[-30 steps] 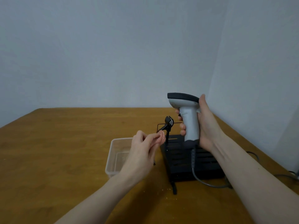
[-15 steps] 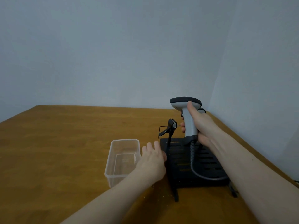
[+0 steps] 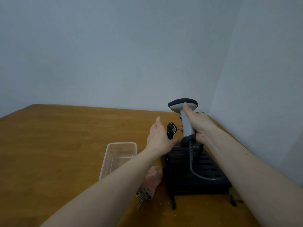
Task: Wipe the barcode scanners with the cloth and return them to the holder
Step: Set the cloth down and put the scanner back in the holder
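Gripping the grey pistol-shaped barcode scanner by its handle, your right hand holds it upright over the black slotted holder. Your left hand, fingers relaxed, steadies the black clip; the pink cloth lies on the surface.

Your left hand covers the lower part of the small black clip on the holder, so you can't tell whether the fingers touch it, and your left forearm hides most of the pink cloth and the near right corner of the clear tub. Your right hand wraps the grey scanner and masks its trigger side, and its cable slips out of sight behind your right forearm. Both forearms run off the bottom edge.
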